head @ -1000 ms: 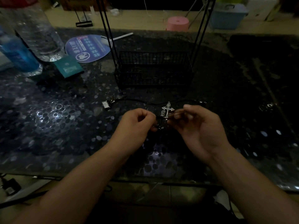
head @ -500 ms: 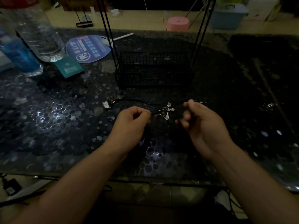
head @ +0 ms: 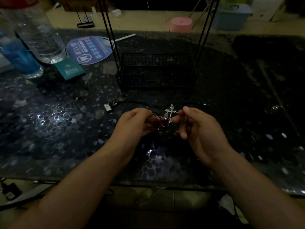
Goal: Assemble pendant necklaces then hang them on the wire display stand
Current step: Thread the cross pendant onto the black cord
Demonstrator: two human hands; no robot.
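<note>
A silver cross pendant (head: 170,113) hangs between my two hands, just above the dark table. My left hand (head: 137,123) is curled and pinches black necklace cords (head: 156,119) at the pendant's left. My right hand (head: 198,129) pinches the pendant's right side, and a black cord runs over its fingers. Another black cord (head: 148,104) lies on the table behind my hands and ends at a small silver clasp (head: 108,107). The black wire display stand (head: 156,70), with a basket base and tall uprights, stands beyond the hands.
At the far left stand a clear plastic bottle (head: 39,38) and a blue bottle (head: 18,57). Near them lie a teal packet (head: 70,68) and a round blue fan (head: 90,49). A pink tub (head: 181,23) and a blue box (head: 231,15) sit behind the glossy pebble-patterned table (head: 49,121).
The pendant, lying sideways half a second ago, now stands upright between my fingers. My hands have come closer together, and more cord is bunched at my left hand.
</note>
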